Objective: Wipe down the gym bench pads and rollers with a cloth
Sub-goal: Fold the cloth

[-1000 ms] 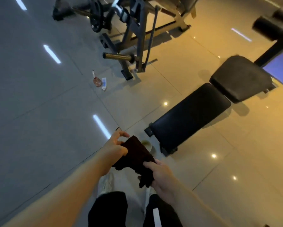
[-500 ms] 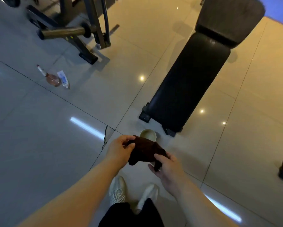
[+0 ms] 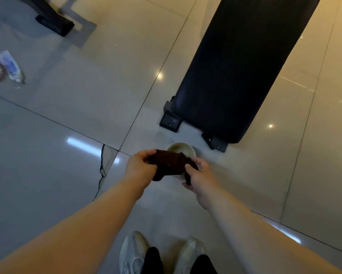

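A dark brown cloth (image 3: 169, 164) is bunched between both my hands, just above a pale bowl (image 3: 183, 149) on the floor. My left hand (image 3: 140, 168) grips the cloth's left end with curled fingers. My right hand (image 3: 198, 175) pinches its right end. The long black bench pad (image 3: 235, 66) runs from the upper right down to its end just beyond the bowl, resting on black frame feet (image 3: 170, 121). No rollers are in view.
Glossy floor tiles all around, with a cracked tile (image 3: 104, 165) left of my hands. A bottle and a plastic packet (image 3: 9, 67) lie far left. A black machine foot (image 3: 55, 24) stands at upper left. My pale shoes (image 3: 134, 252) are below.
The view has tilted down and closer to the bench end and bowl. Both hands stay on the cloth, now lower and over the bowl's near rim.
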The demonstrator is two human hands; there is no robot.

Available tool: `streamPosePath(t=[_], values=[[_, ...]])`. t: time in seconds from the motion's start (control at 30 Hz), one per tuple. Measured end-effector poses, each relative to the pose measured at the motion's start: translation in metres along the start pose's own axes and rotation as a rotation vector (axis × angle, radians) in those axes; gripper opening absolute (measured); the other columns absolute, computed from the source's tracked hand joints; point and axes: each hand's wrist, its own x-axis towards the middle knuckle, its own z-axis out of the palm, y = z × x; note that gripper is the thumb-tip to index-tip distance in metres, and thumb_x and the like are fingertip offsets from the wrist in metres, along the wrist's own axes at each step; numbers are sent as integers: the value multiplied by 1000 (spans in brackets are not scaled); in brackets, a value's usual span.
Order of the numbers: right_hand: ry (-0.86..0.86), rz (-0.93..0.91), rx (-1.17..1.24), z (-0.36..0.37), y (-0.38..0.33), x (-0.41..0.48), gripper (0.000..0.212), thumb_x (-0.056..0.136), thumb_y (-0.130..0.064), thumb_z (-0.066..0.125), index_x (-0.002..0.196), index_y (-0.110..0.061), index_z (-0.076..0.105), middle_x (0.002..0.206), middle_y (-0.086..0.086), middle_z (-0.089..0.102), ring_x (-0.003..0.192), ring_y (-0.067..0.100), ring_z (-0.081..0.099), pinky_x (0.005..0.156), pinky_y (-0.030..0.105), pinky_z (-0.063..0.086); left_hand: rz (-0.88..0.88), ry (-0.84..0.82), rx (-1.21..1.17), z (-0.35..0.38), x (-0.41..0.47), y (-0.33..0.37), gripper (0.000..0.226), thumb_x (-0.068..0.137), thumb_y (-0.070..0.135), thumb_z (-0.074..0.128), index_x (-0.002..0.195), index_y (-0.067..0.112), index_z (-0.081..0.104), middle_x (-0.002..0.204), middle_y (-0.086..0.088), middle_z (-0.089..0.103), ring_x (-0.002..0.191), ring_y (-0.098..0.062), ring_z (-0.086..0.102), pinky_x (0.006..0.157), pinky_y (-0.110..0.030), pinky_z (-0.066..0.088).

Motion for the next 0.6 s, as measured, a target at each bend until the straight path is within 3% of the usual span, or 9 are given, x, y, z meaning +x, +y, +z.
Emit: streamPosePath(t=[0.1, 0.23, 0.37, 0.43, 0.6], values=[[39, -12, -43, 9, 18, 49, 28, 102, -18, 51, 124, -34, 47, 106, -6, 55, 86, 12, 63, 87, 38, 57, 35, -5, 51, 16, 45, -27, 53, 91, -9, 55, 133, 24, 57, 127, -6, 61, 107, -18, 58, 66, -11, 46], [122, -102, -267, 18, 38, 95, 33, 102, -20, 48, 132, -31, 48, 128, -2, 52, 108, 17, 55, 88, 31, 50, 69, -51, 166, 39, 84, -48, 55, 95, -2, 55, 144, 22, 47, 136, -7, 57, 112, -19, 57, 89, -21, 46], [111, -215, -674, 26, 48, 107, 39, 98, -11, 47, 137, -11, 50, 145, 11, 41, 131, 28, 42, 105, 27, 35, 93, -143, 355, 55, 100, -61, 69, 94, 6, 57, 155, 21, 29, 157, -9, 28, 138, -31, 40, 112, -35, 36], [81, -245, -730, 30, 50, 101, 39, 96, -5, 46, 135, -8, 51, 148, 12, 32, 135, 30, 35, 108, 24, 30, 99, -130, 403, 60, 97, -62, 71, 93, 7, 55, 156, 18, 23, 159, -10, 17, 141, -34, 35, 116, -42, 35], [89, -310, -665, 24, 50, 71, 36, 96, -5, 47, 130, -11, 58, 136, 10, 46, 124, 24, 47, 96, 18, 31, 94, -58, 357, 63, 67, -53, 65, 92, 1, 49, 153, 12, 28, 155, -9, 25, 135, -31, 42, 113, -39, 38]])
